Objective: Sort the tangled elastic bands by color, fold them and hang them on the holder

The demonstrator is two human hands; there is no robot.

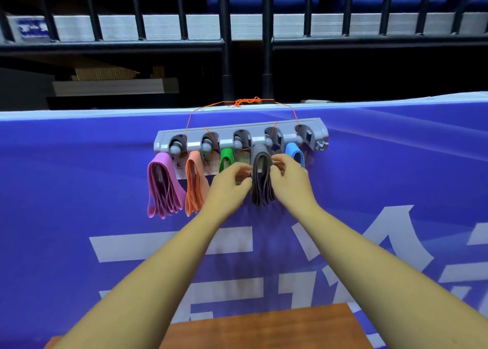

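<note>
Both arms: I see them reaching forward, wrists close, at holder [237, 128].
Left hand [231, 187]: fingers curled, pinching left edge of dark grey bands [261, 182].
Right hand [289, 179]: fingers curled round their right edge.
Band spot: folded on fourth hook, between green bands [226, 161] and blue bands [294, 152].

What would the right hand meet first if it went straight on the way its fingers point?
The black bands hanging on the holder: the right hand points up-left at their right edge, and its fingertips may already touch them.
</note>
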